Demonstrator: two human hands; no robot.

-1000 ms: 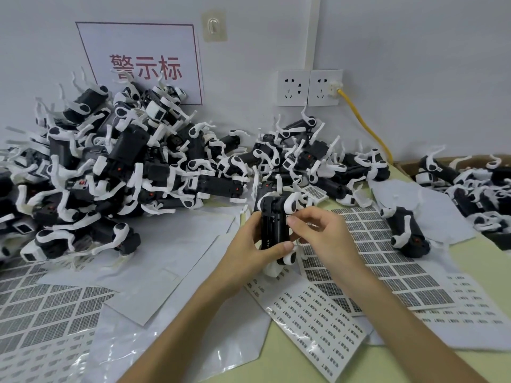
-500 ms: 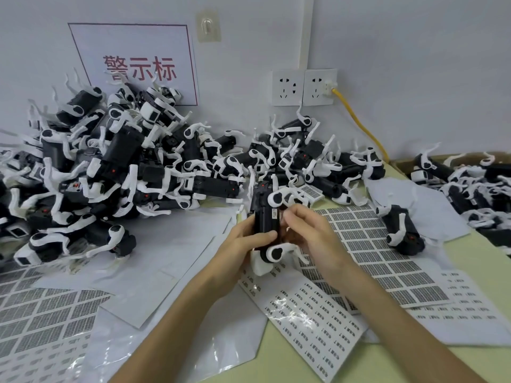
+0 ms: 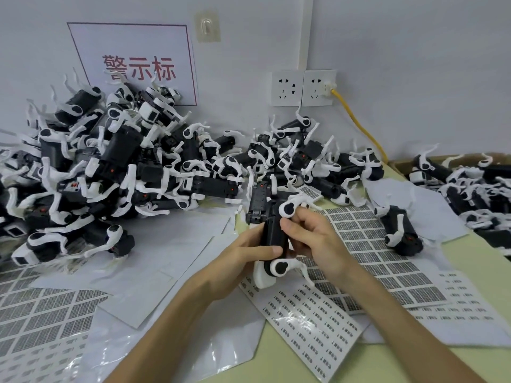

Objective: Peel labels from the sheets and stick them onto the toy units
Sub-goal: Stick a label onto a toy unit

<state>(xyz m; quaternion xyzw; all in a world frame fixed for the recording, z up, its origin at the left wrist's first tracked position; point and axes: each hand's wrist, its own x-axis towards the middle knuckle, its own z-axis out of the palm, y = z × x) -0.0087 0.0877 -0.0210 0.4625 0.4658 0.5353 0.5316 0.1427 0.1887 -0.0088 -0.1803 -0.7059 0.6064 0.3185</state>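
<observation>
black-and-white plastic toy unit (image 3: 260, 201) now tilted back, left grip (image 3: 246, 252) curled round it, right grip (image 3: 312, 239) pinching its body, so sticking looks done.

My pale green table (image 3: 304, 363) carries label sheets (image 3: 373, 252) under my fingers (image 3: 300, 230), a heap of toy units (image 3: 124, 167) beyond them leftward, and a lone toy unit (image 3: 402, 233) to their right.

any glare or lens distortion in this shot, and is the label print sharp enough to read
Head view: wide-angle distortion slants the red-bordered white wall sign; glare patches sit on the glossy white sheet of small barcode labels and on the clear plastic film beside it; lighting is soft and even, with faint shadows; the label print is too blurred to read.
</observation>
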